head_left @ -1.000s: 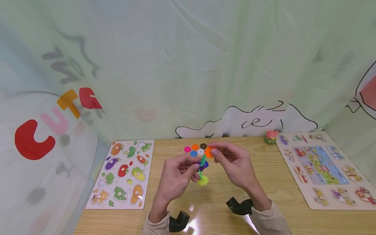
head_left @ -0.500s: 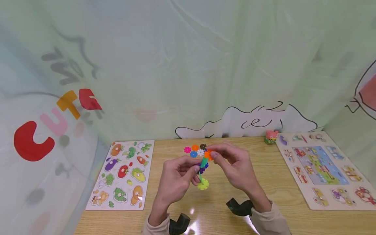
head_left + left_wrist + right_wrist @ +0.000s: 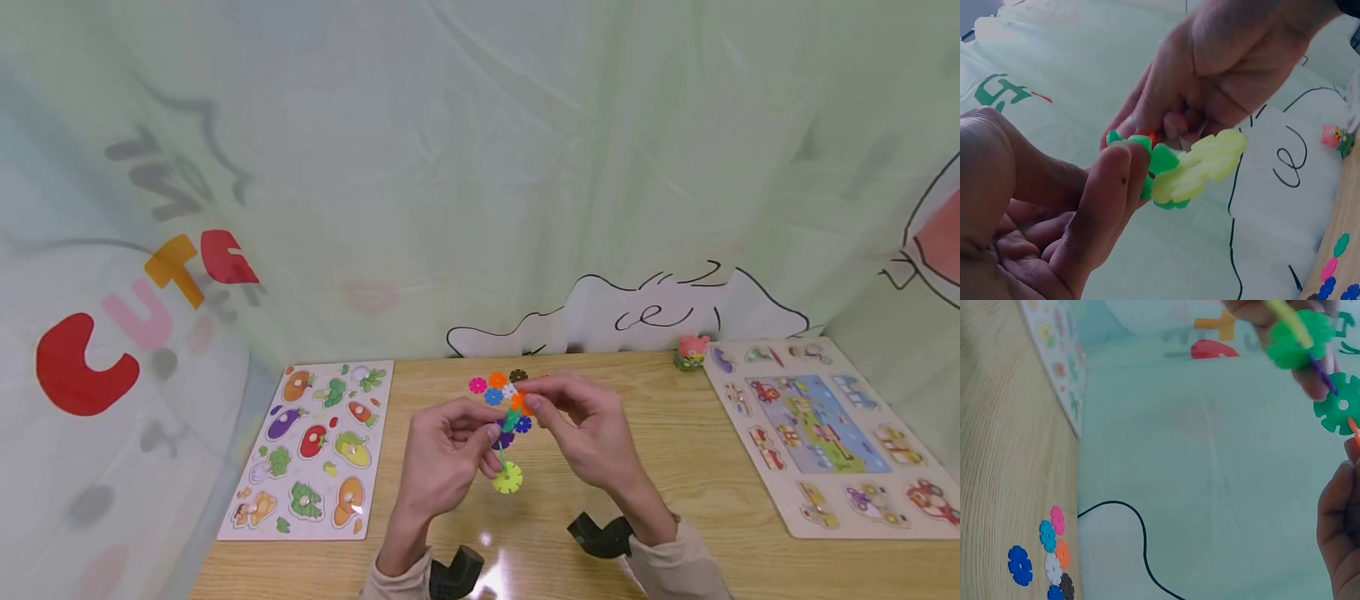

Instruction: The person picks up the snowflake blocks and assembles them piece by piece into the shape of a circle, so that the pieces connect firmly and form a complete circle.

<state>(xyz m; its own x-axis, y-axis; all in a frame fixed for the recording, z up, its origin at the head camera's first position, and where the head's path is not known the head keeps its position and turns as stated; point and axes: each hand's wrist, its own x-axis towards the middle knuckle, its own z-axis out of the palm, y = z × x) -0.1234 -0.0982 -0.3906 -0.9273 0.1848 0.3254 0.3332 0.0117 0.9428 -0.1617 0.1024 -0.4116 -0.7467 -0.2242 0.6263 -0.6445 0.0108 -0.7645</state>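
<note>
My left hand [image 3: 442, 454] pinches a chain of notched plastic snowflake discs above the table. In it are a yellow disc [image 3: 507, 477] at the bottom, a purple disc [image 3: 505, 439] and a green disc [image 3: 512, 421] at the top. The right wrist view shows a second green disc [image 3: 1297, 340] between the yellow and the purple one. Between thumb and fingers my right hand [image 3: 588, 425] holds an orange disc [image 3: 521, 404]. Its edge [image 3: 1353, 425] meets the rim of the upper green disc [image 3: 1335, 411]. Fingers hide part of the chain.
Loose discs lie on the table behind the hands, among them a pink [image 3: 477, 385], a light blue [image 3: 493, 397] and a brown one [image 3: 518, 376]. A vegetable puzzle board [image 3: 322, 533] lies left, a vehicle puzzle board [image 3: 787, 492] right, beside a small toy figure [image 3: 692, 352].
Both hands have shifted a little left and the chain has tilted, its yellow disc lower and more face-on. The orange disc has moved left and down with the right hand, staying against the green.
</note>
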